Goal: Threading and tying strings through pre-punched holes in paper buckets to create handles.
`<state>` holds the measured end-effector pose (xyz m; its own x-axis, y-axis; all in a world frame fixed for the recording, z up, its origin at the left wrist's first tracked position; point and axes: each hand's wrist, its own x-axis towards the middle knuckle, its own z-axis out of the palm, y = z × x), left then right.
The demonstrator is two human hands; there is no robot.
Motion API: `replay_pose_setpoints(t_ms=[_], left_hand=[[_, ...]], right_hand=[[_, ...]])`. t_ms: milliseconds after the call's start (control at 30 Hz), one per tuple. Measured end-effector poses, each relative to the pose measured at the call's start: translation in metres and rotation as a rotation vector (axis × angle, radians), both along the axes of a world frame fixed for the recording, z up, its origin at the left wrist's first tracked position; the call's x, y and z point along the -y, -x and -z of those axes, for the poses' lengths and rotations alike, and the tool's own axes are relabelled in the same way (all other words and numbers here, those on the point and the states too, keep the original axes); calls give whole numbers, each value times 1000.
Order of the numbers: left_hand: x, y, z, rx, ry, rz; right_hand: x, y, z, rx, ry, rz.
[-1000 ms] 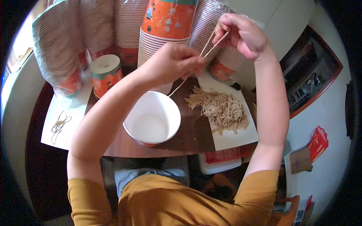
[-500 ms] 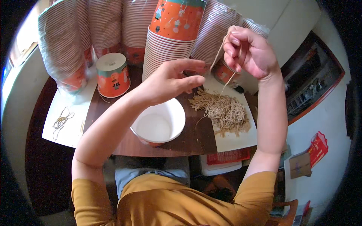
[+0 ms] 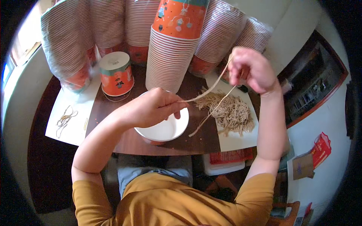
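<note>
A tan string (image 3: 206, 92) runs between my hands. One end is pinched in my left hand (image 3: 151, 109), which hovers over a white-lined paper bucket (image 3: 160, 132) standing upright on the table. My right hand (image 3: 250, 69), a little blurred, is raised higher with its fingers curled round the string, and a loose tail hangs from it toward the table. Below my right hand lies a tangled heap of similar strings (image 3: 233, 115) on a white sheet. Behind the bucket rises a tall stack of nested paper buckets (image 3: 169, 56) with an orange printed one on top.
An upside-down orange bucket (image 3: 116, 77) stands at the left. Plastic-wrapped bucket stacks (image 3: 64, 41) line the back of the table (image 3: 124, 145). A few rubber-band-like loops (image 3: 66, 120) lie on the left white sheet (image 3: 77, 103). A dark-framed panel (image 3: 316, 79) is at the right wall.
My left hand has closed on the string and come down over the bucket. My right hand has dropped slightly; the string now stretches between both hands, its loose end clear of the heap.
</note>
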<state>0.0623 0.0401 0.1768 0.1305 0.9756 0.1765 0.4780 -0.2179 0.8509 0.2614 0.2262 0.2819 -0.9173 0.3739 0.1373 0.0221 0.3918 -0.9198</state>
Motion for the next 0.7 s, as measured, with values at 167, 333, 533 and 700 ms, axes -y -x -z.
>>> replay_pose_setpoints(t_ms=[167,333,533,700], left_hand=[[15,-2,-24,-793,-45,-123],[20,-7,-28,-992,-245,-223],[40,-3,-23,-942,-194,-217],[44,3,-23,-950,-91,-245]], right_hand=[[13,22,68,-39,-416,268],[79,52,106,-149,612,-290],[88,56,106,-86,373,-148],[94,59,108,-137,-123,-9]])
